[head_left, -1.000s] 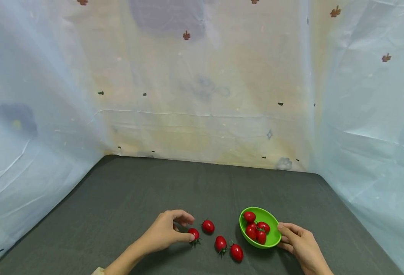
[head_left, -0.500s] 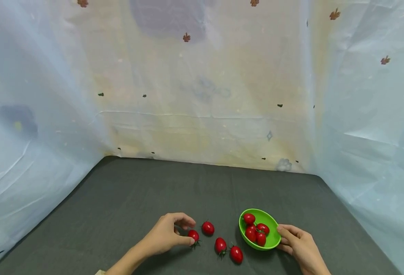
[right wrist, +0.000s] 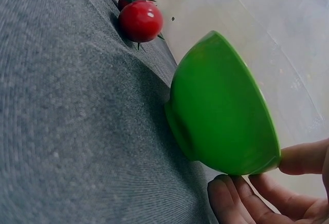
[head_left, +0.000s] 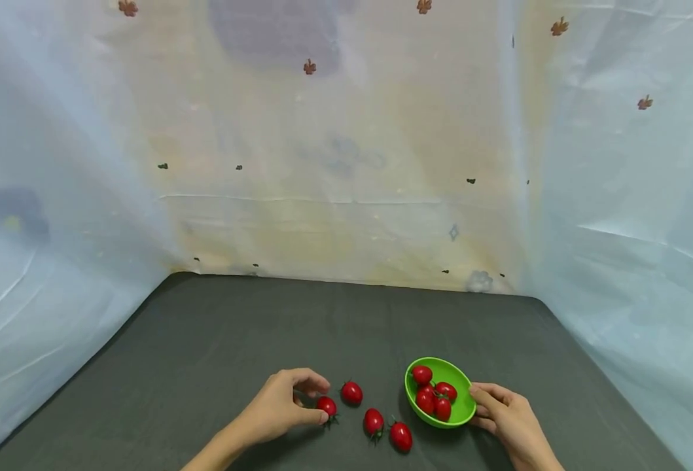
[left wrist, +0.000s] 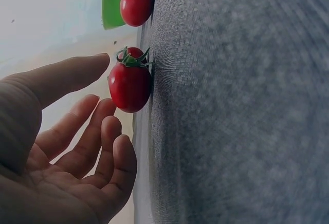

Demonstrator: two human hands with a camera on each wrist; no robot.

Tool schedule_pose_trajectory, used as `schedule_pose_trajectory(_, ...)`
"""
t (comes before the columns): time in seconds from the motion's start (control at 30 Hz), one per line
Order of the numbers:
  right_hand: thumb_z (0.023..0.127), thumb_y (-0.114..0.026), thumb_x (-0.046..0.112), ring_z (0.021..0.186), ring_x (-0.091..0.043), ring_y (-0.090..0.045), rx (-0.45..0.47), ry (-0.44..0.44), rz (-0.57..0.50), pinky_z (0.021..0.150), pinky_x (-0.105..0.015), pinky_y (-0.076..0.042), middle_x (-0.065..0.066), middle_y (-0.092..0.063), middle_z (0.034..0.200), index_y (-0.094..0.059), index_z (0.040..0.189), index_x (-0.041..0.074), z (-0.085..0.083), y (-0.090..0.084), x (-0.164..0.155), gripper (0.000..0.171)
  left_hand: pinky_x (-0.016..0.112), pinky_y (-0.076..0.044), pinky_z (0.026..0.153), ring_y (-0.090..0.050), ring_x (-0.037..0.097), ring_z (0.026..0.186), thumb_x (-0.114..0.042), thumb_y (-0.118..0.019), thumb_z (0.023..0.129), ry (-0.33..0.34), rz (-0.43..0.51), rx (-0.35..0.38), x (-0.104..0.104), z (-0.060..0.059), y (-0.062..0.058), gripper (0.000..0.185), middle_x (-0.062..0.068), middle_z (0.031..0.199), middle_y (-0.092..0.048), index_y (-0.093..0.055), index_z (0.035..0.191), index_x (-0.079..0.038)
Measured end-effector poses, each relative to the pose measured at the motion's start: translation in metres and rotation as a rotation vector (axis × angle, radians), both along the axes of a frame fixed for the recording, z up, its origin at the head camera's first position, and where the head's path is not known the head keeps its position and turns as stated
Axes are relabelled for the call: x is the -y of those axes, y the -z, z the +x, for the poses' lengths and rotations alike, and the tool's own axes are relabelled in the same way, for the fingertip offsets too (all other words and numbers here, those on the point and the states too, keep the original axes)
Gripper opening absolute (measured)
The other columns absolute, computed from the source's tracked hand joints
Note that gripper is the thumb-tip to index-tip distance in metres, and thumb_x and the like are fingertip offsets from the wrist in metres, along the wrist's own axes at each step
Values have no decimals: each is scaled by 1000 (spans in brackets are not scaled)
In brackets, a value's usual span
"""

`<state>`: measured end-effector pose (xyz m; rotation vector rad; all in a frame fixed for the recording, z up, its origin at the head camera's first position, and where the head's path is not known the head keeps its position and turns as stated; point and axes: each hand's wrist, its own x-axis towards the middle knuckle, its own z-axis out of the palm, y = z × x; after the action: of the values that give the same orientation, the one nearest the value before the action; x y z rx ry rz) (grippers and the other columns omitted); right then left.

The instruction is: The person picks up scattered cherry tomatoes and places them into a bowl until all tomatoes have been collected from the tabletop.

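My left hand [head_left: 284,402] is beside a small red cherry tomato [head_left: 326,407] on the dark cloth. In the left wrist view the thumb [left wrist: 77,72] and relaxed fingers stand apart around that tomato [left wrist: 130,85], without visibly pinching it. My right hand [head_left: 512,422] pinches the near-right rim of a green bowl [head_left: 459,379], thumb on top and fingers below, as the right wrist view of the bowl [right wrist: 221,106] shows. Several cherry tomatoes [head_left: 425,399] lie inside the bowl. Between the hands, three more tomatoes rest on the cloth: one farther back [head_left: 351,392] and two nearer [head_left: 373,422].
A dark grey cloth [head_left: 252,333] covers the table. Pale patterned sheeting [head_left: 346,157] hangs at the back and along both sides, meeting the table's edges.
The head view has shifted slightly. Both hands, the bowl and the tomatoes keep nearly the same places relative to each other.
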<state>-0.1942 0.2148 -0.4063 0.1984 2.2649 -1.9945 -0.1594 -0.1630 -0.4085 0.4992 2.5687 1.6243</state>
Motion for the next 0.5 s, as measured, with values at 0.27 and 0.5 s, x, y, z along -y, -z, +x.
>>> schedule_pose_trajectory(0.27,100,-60,21,94,-30,-68,9,23,-7,79,-43,-55,-15,-67,107,-56,126,-13,2,6,0,43,29,-51,69,-58,24,92,-19,-86,78,9,-19,6,-1,-1,4,38,2,107,-68,-70,111,-8)
schedule_pose_trajectory(0.5,100,-60,21,92,-29,-68,0,35,-4,77,-42,-55,-14,-67,107,-58,125,-12,0,5,2,41,30,-50,69,-57,23,93,-21,-85,79,-6,-32,-1,-1,-2,6,36,1,107,-68,-70,110,-9)
